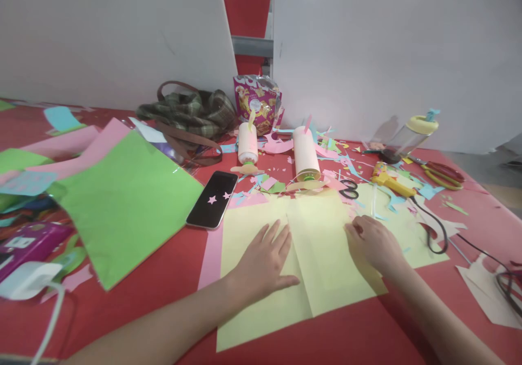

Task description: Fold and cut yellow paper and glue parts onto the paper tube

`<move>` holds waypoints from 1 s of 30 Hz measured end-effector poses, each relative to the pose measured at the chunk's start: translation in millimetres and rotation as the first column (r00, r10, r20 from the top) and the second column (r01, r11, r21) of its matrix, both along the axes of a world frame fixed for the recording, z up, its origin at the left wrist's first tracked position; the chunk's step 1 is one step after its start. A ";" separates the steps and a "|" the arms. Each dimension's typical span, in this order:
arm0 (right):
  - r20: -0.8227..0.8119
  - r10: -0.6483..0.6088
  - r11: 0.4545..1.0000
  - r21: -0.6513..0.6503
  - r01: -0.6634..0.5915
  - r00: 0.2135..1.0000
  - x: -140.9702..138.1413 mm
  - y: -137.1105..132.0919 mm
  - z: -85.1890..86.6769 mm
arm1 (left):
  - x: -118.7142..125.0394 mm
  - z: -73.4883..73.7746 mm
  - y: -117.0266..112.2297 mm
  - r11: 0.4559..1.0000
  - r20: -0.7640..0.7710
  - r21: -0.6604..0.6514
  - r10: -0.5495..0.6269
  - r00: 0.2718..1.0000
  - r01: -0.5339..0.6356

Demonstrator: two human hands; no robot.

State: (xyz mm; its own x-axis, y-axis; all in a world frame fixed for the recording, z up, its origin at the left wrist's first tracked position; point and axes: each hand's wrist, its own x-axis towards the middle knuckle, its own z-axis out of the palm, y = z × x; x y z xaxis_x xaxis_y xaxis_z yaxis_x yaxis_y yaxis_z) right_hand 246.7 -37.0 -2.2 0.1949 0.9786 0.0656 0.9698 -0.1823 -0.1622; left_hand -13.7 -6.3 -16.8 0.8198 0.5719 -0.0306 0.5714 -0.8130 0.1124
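A pale yellow paper sheet [322, 256] lies on the red table in front of me, with a fold line running down its middle. My left hand [265, 261] rests flat on the sheet's left half, fingers spread. My right hand [373, 242] presses on the sheet's right half near its edge, with the fingers curled and the fingertips on the paper. Neither hand lifts the sheet.
A black phone [212, 199] with pink stars lies left of the sheet, beside a green sheet [126, 202]. Two pale cylinders [305, 153], black scissors [348, 188], a yellow glue gun [389, 183] with its cord, red scissors [442, 172], a bottle [408, 136], a plaid bag [187, 115] and paper scraps lie beyond.
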 end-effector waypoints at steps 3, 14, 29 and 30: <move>0.119 0.103 0.989 0.094 -0.115 0.987 -1.5 -4.8 -7.1 | 0.7 0.9 -6.4 1.000 -0.004 0.025 0.003 1.000 -0.003; 0.220 0.113 0.987 0.092 -0.136 0.969 1.8 -19.8 -22.8 | 5.2 2.7 -15.5 0.999 -0.028 0.026 0.024 0.999 -0.024; -0.026 0.024 0.994 0.107 -0.021 0.999 5.5 -32.5 -16.8 | 7.0 -2.0 -20.2 0.998 -0.018 0.056 0.041 0.999 -0.040; -0.034 0.016 0.995 0.097 -0.012 0.999 5.9 -32.8 -16.3 | 7.6 -3.1 -21.6 0.998 -0.019 0.056 0.033 0.999 -0.032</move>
